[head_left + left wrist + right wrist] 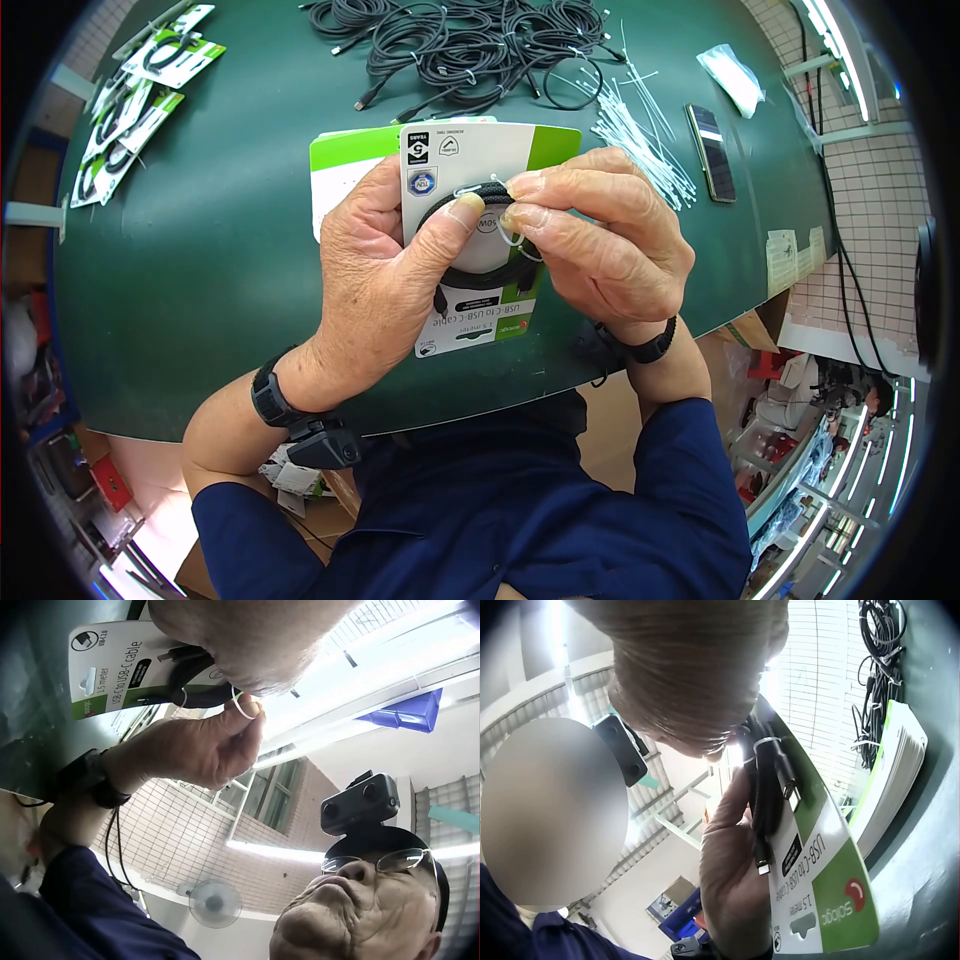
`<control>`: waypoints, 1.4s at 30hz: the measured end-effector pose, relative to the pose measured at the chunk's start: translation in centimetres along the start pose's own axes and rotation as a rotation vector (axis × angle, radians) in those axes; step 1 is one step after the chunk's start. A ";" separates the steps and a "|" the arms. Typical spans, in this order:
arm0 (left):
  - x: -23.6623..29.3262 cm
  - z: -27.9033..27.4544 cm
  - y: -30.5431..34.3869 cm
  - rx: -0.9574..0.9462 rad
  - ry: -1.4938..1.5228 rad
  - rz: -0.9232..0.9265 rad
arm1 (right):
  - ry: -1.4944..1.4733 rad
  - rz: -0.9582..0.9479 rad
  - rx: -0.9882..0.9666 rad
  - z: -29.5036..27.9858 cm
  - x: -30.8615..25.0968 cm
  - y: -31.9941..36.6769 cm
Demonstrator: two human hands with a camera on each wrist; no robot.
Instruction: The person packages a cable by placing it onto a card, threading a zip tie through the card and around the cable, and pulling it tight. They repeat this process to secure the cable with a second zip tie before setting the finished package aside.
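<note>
A white and green packaging card (470,160) printed "USB-C to USB-C cable" is held upright over the green table (220,240). A coiled black cable (500,275) lies against the card. My left hand (385,280) grips the card and coil, thumb pressing the top of the coil. My right hand (590,230) pinches a thin white zip tie (505,232) looped round the cable. The card (112,664) and the pinched tie loop (244,709) appear in the left wrist view. The right wrist view shows the card (825,877), the cable (769,787) and a tie round it.
A stack of more cards (345,165) lies behind the held one. Several black cables (460,45) are piled at the table's far side. Loose white zip ties (640,135), a phone (711,150) and a plastic bag (733,77) lie right. Finished packs (135,100) lie far left.
</note>
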State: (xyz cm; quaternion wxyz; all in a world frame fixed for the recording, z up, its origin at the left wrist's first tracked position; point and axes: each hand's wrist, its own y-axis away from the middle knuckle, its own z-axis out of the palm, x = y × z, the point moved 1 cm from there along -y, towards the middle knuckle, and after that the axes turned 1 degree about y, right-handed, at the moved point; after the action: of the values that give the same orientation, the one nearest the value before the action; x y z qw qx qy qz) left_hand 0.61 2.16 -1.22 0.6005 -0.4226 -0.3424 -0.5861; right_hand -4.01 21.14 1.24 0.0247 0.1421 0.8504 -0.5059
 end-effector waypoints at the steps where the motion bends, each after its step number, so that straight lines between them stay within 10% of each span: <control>1: 0.0 0.1 0.0 0.005 0.009 0.005 | -0.003 0.002 0.002 0.0 0.0 0.0; 32: 0.7 0.0 0.1 -0.055 -0.181 0.044 | 0.017 0.193 -0.255 -2.4 0.2 -2.4; 36: 1.4 -0.1 0.2 -0.137 -0.138 -0.024 | -0.121 0.515 0.082 -3.2 1.5 -1.5; 39: 1.2 0.1 0.7 -0.180 -0.076 0.067 | -0.763 1.207 0.019 -2.4 2.8 -0.6; 42: 1.0 0.0 0.7 -0.196 -0.087 0.053 | -1.146 1.240 -0.082 -0.5 3.2 1.3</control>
State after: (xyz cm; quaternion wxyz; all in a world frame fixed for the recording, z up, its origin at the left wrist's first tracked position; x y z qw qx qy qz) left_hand 1.42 1.74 -0.42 0.5562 -0.5133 -0.2978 -0.5818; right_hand -6.68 22.84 -0.21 0.7306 0.3035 0.4919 -0.3633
